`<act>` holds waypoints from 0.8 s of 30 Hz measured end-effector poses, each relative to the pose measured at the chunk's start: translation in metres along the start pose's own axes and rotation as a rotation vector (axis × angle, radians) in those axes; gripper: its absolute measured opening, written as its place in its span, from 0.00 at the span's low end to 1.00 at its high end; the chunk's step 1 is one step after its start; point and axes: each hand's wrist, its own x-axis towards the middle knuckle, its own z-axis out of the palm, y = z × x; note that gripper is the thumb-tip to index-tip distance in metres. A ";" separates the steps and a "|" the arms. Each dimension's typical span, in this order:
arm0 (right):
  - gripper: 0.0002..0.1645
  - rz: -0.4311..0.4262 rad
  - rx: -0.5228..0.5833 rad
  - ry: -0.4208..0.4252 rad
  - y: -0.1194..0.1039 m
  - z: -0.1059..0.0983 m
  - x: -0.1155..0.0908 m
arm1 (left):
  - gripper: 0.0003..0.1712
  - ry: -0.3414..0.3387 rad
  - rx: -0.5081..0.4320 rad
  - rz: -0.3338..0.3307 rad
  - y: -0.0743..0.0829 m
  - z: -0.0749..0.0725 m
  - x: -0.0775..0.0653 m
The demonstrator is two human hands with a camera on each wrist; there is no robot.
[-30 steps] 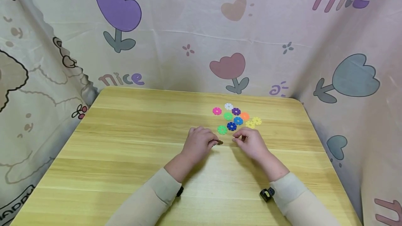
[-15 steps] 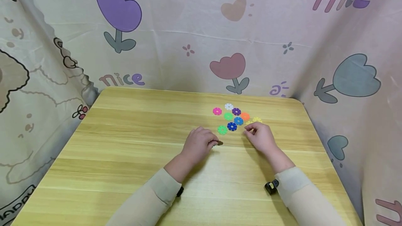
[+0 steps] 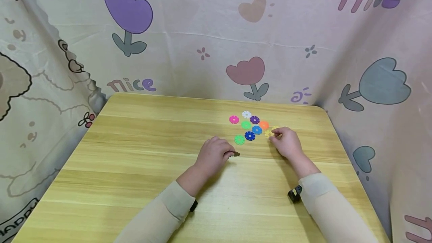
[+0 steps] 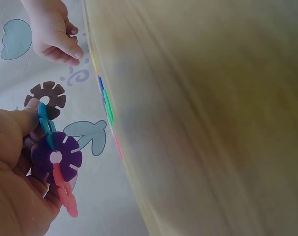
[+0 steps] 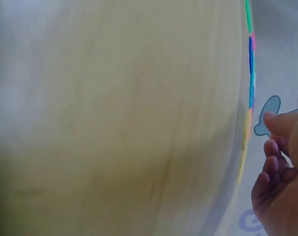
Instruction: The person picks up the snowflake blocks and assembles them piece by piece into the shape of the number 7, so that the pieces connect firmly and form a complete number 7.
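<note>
My left hand (image 3: pixel 213 158) pinches a chain of notched plastic discs. In the left wrist view this chain has a brown disc (image 4: pixel 58 101) at the top, a teal disc (image 4: pixel 46 125), a purple disc (image 4: pixel 68 160) and a pink disc (image 4: pixel 64 194) slotted together. My right hand (image 3: pixel 288 143) is at the yellow discs (image 3: pixel 268 134), its fingertips overlapping them in the head view and covering part of the farther one. The right wrist view shows thumb and fingers loosely bent with nothing between them.
Flat on the wooden table (image 3: pixel 135 153) lie a pink disc (image 3: pixel 234 119), a white disc (image 3: pixel 246 114), an orange disc (image 3: pixel 264 125), and several green, blue and purple ones. Patterned cloth (image 3: pixel 189 18) hangs behind the table and along its sides.
My right hand has moved right and slightly away from me, from in front of the dark blue disc to the yellow discs. The left hand has stayed put with its chain.
</note>
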 end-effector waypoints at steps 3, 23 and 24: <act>0.21 0.007 -0.019 -0.016 0.002 0.000 0.003 | 0.03 0.002 0.003 0.008 0.000 0.000 0.000; 0.25 0.032 -0.122 -0.142 0.001 0.002 0.020 | 0.04 -0.016 0.002 -0.008 0.000 -0.002 0.000; 0.26 0.034 -0.125 -0.149 0.001 0.002 0.021 | 0.03 -0.015 0.001 -0.007 0.000 -0.002 0.000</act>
